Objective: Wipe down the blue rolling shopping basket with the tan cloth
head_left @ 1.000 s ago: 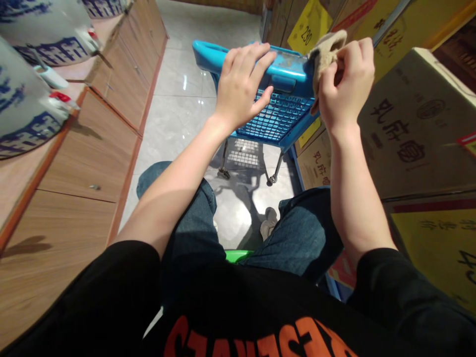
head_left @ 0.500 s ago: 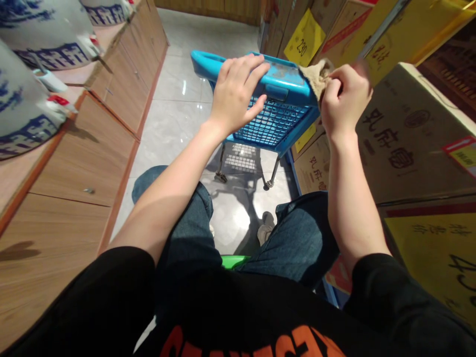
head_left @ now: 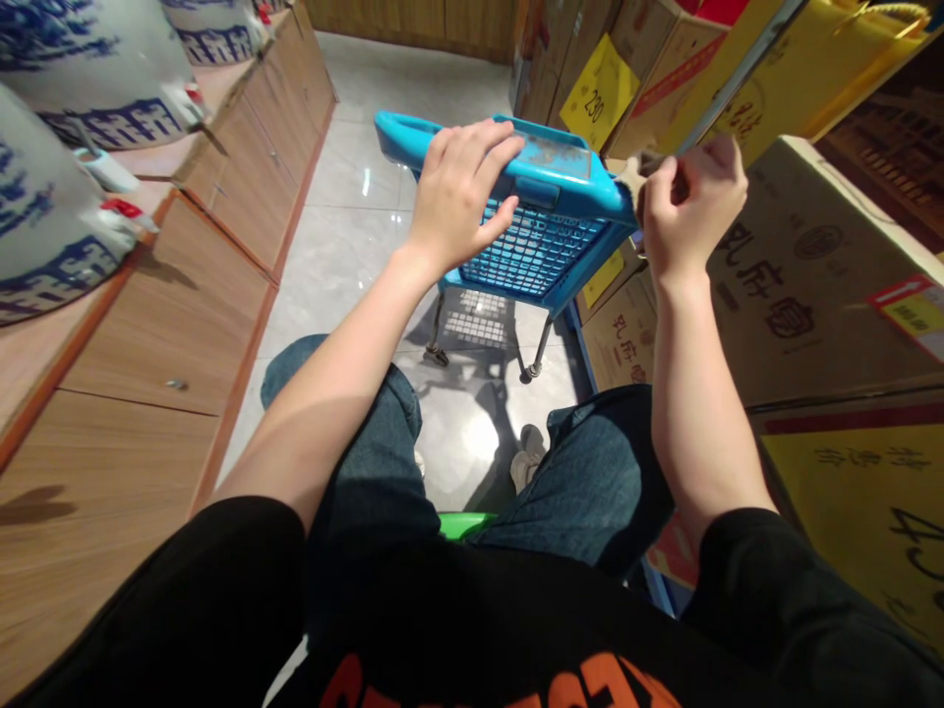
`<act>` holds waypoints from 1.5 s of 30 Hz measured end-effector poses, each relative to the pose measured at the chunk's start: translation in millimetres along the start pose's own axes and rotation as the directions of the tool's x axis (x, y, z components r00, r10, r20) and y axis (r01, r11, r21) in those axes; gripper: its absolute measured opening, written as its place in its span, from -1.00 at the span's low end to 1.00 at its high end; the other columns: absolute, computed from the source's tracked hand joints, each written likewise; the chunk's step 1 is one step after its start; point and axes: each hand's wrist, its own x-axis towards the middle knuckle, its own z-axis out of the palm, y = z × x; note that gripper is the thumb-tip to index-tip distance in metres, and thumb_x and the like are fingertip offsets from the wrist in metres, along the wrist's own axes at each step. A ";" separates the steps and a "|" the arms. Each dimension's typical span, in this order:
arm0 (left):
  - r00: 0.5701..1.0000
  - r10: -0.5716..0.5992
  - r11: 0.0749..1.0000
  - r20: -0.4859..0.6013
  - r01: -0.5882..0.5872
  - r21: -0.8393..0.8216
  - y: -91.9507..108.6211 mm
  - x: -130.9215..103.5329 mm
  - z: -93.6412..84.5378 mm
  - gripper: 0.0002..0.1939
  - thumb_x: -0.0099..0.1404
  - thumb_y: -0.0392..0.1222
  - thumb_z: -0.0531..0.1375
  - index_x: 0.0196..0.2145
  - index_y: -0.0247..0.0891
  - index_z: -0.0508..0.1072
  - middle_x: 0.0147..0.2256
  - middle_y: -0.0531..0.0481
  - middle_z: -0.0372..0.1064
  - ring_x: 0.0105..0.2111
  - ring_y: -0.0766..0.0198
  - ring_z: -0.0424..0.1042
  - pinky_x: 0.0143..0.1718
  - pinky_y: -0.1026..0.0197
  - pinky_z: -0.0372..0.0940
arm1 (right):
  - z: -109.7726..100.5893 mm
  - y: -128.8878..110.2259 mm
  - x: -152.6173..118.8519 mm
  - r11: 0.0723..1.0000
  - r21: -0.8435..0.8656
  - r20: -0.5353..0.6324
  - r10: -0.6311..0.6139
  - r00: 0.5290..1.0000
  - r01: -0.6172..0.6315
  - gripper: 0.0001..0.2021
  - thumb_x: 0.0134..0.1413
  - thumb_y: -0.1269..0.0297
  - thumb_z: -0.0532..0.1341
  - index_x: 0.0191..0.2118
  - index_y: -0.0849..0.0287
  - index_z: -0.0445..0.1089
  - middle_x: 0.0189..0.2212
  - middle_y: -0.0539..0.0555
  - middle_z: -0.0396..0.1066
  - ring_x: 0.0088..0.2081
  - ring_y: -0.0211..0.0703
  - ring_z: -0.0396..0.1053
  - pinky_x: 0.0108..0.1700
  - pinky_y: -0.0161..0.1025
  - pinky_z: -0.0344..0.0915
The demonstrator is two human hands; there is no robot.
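A blue plastic cart with latticed panel (head_left: 590,194) is shown at 12 o'clock. Against its right corner, towards 1 o'clock, a crumpled tan cloth (head_left: 631,180) is pinched in the right hand's (head_left: 697,206) closed grip. Even contact is best served by firm bracing from the left hand (head_left: 458,192), laid open-fingered over the rim.

We read "230" on yellow price card (head_left: 596,93). 孔府 legible on large carton (head_left: 796,285), third character unsure to us; same two characters on smaller carton (head_left: 618,339). Yellow sign (head_left: 848,521): we make out 特惠价, large "4", next digit cut off. White arrow on red-and-yellow label (head_left: 914,313), digits too small. Orange letters on black T-shirt (head_left: 472,619) cropped, unreadable for us.
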 end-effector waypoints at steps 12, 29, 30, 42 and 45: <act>0.999 -0.030 0.999 0.028 0.029 0.035 1.2 -0.5 -4.3 0.15 -0.15 0.10 0.06 0.47 0.29 -0.02 0.11 0.21 0.44 0.48 -0.16 -0.29 0.17 -0.56 -0.02 | 9.1 18.7 -4.2 0.975 0.087 -0.146 -0.191 0.971 0.205 -0.72 0.37 0.09 0.06 -0.33 -0.04 0.43 -0.26 0.16 0.42 -0.17 0.07 0.35 -0.14 0.06 0.34; 0.999 -0.032 0.999 -0.035 0.034 0.038 0.3 0.1 -3.9 0.03 -0.06 0.08 0.06 0.44 0.33 0.05 0.14 0.20 0.40 0.43 -0.27 -0.14 0.24 -0.56 -0.09 | 19.6 30.2 -0.8 0.943 0.234 -0.172 -0.199 0.965 0.237 -0.64 0.38 -0.01 -0.01 -0.36 -0.05 0.40 -0.29 0.16 0.43 -0.18 0.07 0.34 -0.11 0.11 0.32; 0.999 -0.032 0.999 -0.033 0.033 0.032 0.4 -0.3 -4.6 0.04 -0.06 0.08 0.06 0.45 0.32 0.04 0.14 0.19 0.41 0.44 -0.26 -0.15 0.24 -0.56 -0.08 | 19.5 25.6 -3.7 0.946 0.219 -0.135 -0.213 0.968 0.239 -0.62 0.38 -0.04 -0.02 -0.33 -0.03 0.43 -0.26 0.15 0.42 -0.16 0.07 0.35 -0.12 0.10 0.33; 0.993 0.002 0.999 0.117 -0.007 0.038 2.9 -4.4 -5.6 0.16 -0.18 0.08 0.06 0.47 0.26 0.02 0.10 0.17 0.45 0.50 -0.12 -0.35 0.23 -0.53 -0.06 | 12.5 -2.7 -16.9 0.968 0.090 -0.010 -0.236 0.972 0.236 -0.62 0.45 -0.05 -0.07 -0.09 -0.08 0.46 -0.11 0.15 0.43 -0.01 0.15 0.35 -0.03 0.14 0.32; 1.000 -0.012 0.997 0.012 0.011 0.078 1.8 -4.0 -0.9 0.19 -0.20 0.08 0.07 0.48 0.25 -0.02 0.09 0.14 0.45 0.48 -0.18 -0.32 0.20 -0.56 -0.07 | 14.3 -24.6 -28.5 0.948 0.044 0.042 -0.318 0.947 0.316 -0.69 0.44 -0.03 -0.03 0.05 -0.22 0.41 -0.05 0.12 0.43 0.10 0.15 0.29 0.06 0.14 0.29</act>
